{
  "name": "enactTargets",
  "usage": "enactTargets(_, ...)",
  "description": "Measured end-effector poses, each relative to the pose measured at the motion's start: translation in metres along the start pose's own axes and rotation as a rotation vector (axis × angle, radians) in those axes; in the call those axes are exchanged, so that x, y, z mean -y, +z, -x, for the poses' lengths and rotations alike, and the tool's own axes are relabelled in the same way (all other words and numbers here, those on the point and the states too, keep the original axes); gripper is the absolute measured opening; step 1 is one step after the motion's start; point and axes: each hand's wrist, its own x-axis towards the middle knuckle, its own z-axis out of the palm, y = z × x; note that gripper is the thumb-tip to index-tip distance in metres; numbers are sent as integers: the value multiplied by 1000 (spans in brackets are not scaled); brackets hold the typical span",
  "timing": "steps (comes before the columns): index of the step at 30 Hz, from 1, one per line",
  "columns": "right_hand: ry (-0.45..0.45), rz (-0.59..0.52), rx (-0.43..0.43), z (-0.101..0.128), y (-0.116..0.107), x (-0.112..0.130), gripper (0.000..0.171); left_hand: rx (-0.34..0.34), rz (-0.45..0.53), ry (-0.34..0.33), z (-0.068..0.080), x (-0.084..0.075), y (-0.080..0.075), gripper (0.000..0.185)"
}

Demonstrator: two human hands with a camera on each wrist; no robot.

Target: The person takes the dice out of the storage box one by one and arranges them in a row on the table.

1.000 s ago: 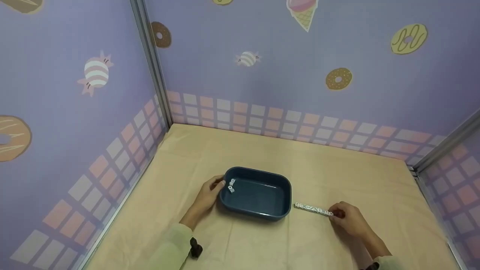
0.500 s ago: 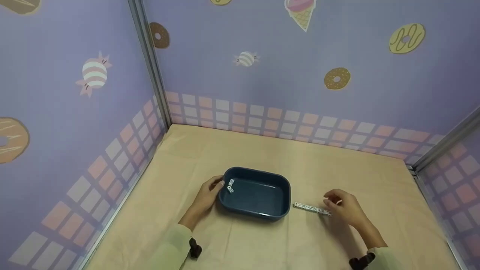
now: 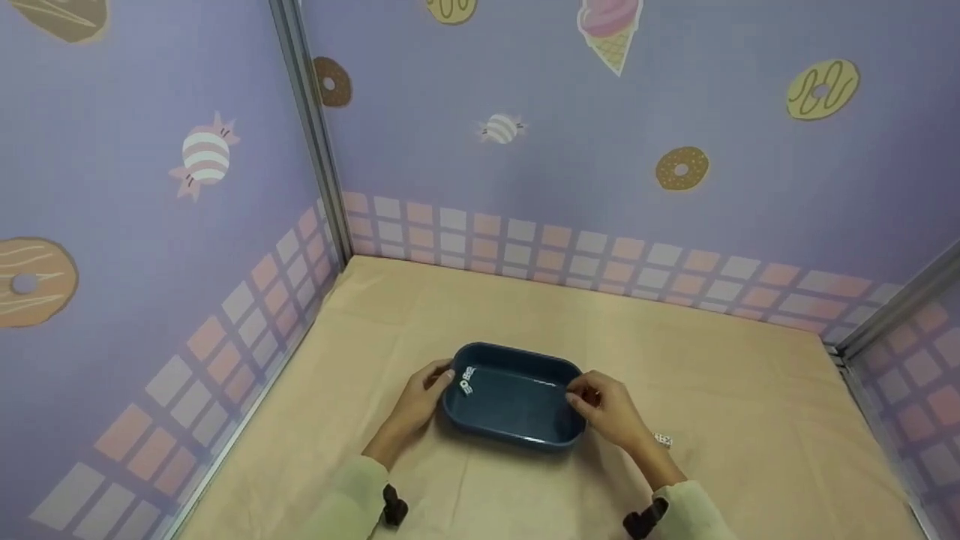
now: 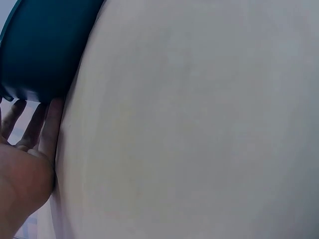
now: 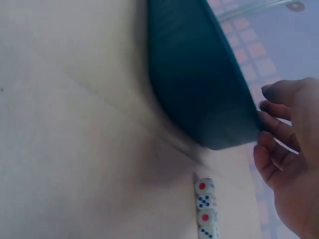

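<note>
A dark blue rectangular dish (image 3: 510,401) with rounded corners sits on the cloth. Several small white dice (image 3: 466,381) lie inside its left end. My left hand (image 3: 416,401) holds that end, thumb up at the rim and fingers along the outer wall, as the left wrist view also shows. My right hand (image 3: 607,411) is at the opposite end, its loosely bent fingertips over the rim; no object shows between them. Beneath the right forearm runs a row of white dice (image 3: 662,440), mostly hidden in the head view; in the right wrist view the dice (image 5: 205,209) stand in line below the dish.
A pale yellow cloth (image 3: 420,300) covers the table. Purple panels with printed sweets and a tile pattern (image 3: 562,240) enclose the back and sides, joined by metal corner posts (image 3: 319,142).
My right hand has let go of the right end of the dice row, lifted, and moved left to the dish's right rim. My left hand stays at the dish's left end.
</note>
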Motion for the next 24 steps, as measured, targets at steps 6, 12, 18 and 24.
enactTargets(6, -23, 52, -39, 3, 4, 4, 13, 25, -28, -18, 0, 2, -2, 43)
enactTargets(12, -85, 10, -16, -10, 3, 25, 10, 20, -26, -25, -3, 1, -6, 41)
enactTargets(18, -108, -72, 19, -27, 21, 40, 14, 14, -26, -35, -4, 0, -4, 41)
enactTargets(24, -61, -93, 6, -41, 56, 57, 14, 6, -31, -11, -3, -3, -1, 41)
